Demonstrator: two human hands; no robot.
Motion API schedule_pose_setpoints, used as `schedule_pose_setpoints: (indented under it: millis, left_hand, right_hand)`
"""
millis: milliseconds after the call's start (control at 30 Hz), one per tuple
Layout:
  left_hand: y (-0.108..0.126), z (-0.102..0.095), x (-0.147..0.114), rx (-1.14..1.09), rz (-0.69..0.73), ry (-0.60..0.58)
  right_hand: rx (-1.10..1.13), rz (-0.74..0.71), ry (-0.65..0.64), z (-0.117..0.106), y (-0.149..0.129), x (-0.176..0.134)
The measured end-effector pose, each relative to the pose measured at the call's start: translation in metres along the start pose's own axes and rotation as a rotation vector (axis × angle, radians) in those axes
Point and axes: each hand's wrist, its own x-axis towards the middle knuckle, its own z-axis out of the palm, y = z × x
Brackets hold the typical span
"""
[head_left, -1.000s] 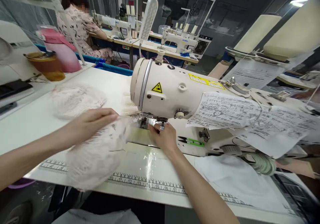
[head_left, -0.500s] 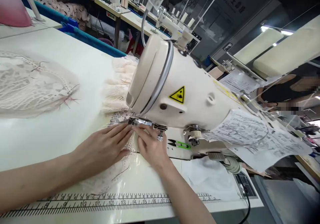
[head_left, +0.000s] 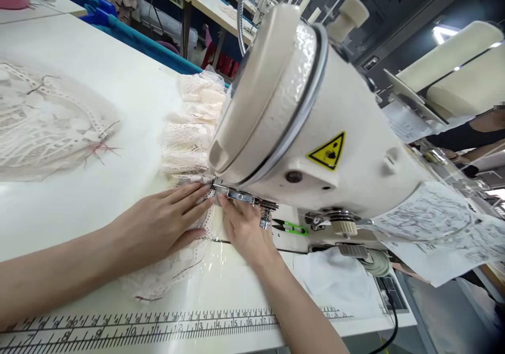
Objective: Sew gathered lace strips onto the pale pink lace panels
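Note:
Pale, gathered lace fabric (head_left: pixel 189 141) lies under the head of a cream sewing machine (head_left: pixel 264 96), and its near end spreads toward me. My left hand (head_left: pixel 165 220) rests flat on the lace just left of the presser area, fingers stretched out. Close to the needle area, my right hand (head_left: pixel 248 230) presses on the fabric's right edge with its index finger extended. Its other fingers are partly hidden behind the metal parts under the machine head. The needle itself is hard to make out. Green-handled thread snips (head_left: pixel 294 229) lie right of my right hand.
Another lace piece (head_left: pixel 59 125) with loose reddish threads lies at the left. A printed ruler strip (head_left: pixel 158 326) runs along the table's front. White cloth (head_left: pixel 335 280) sits at the right, and a blue fabric trough (head_left: pixel 150 46) borders the far edge. Another person (head_left: pixel 465 133) is at the far right.
The view has shifted, so the machine head looks larger and farther right. Both hands stay at the fabric by the presser area, with little visible movement of the lace.

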Motion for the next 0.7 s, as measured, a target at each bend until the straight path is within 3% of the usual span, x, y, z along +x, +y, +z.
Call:
schedule_pose_setpoints:
  millis: [133, 333, 700]
  left_hand:
    - [-0.001, 0.001, 0.000, -0.082, -0.050, -0.008]
    - [0.002, 0.000, 0.001, -0.022, -0.020, -0.010]
    - [0.000, -0.002, 0.004, 0.014, 0.006, -0.041]
  right_hand:
    - [-0.023, 0.052, -0.047, 0.004, 0.000, 0.000]
    - [-0.006, 0.042, -0.048, 0.016, 0.004, 0.002]
    - [-0.021, 0.029, -0.029, 0.003, -0.001, 0.002]
